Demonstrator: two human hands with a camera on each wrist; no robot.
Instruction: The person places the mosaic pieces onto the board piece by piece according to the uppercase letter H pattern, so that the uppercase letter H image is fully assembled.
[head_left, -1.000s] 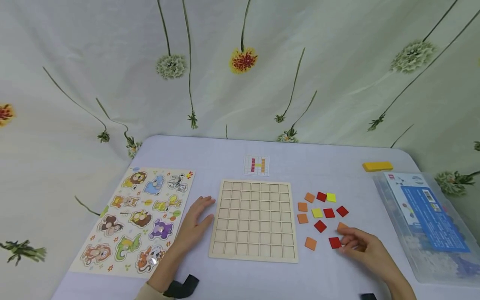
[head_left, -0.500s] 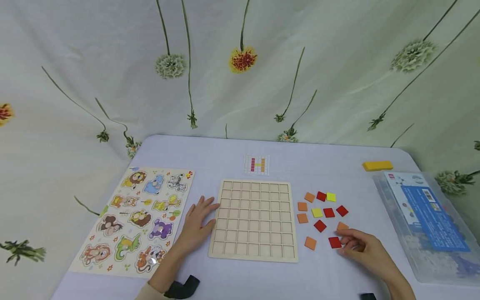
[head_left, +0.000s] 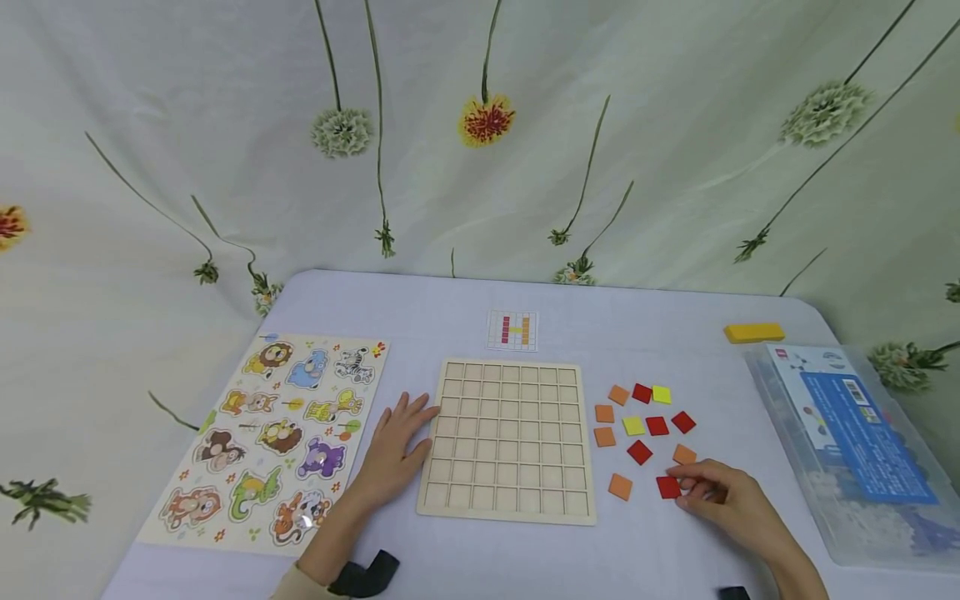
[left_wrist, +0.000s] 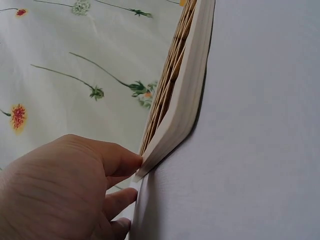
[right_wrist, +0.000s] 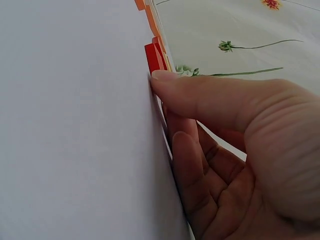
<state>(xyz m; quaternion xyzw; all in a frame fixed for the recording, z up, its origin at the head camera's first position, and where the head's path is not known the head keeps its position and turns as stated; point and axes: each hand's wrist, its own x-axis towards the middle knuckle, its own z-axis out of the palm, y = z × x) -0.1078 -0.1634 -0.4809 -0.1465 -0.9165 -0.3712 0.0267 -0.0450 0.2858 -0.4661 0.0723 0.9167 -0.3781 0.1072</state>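
Left hand at the grid board's rim, right hand pinching a red tile

To the left of the left hand (head_left: 393,446) lies an animal puzzle (head_left: 161,533), its right edge close to the wrist. That hand is wide, fingers spread, the fingertips touching the left rim of the grid board (head_left: 508,451), which extends to the hand's right. Beyond the board lies a small pattern card (head_left: 513,331), and past that the far edge of the bench (head_left: 637,325).

Between the board and the right hand (head_left: 727,500) is a scatter of loose tiles. The right hand is narrow, thumb and index finger pinching the red tile (head_left: 667,490) at its left. An orange tile (head_left: 684,454) lies just beyond the index finger; another orange tile (head_left: 620,487) sits farther left, near the board's right rim. A strip of bench runs between the right hand and the clear box (head_left: 832,525) to its right, giving room sideways; a yellow block (head_left: 753,333) lies beyond the hand, near the box's far end.

A second ago the left fingertips stood just off the board; now they touch it. The right index finger was at the orange tile and has since come down to the red one.
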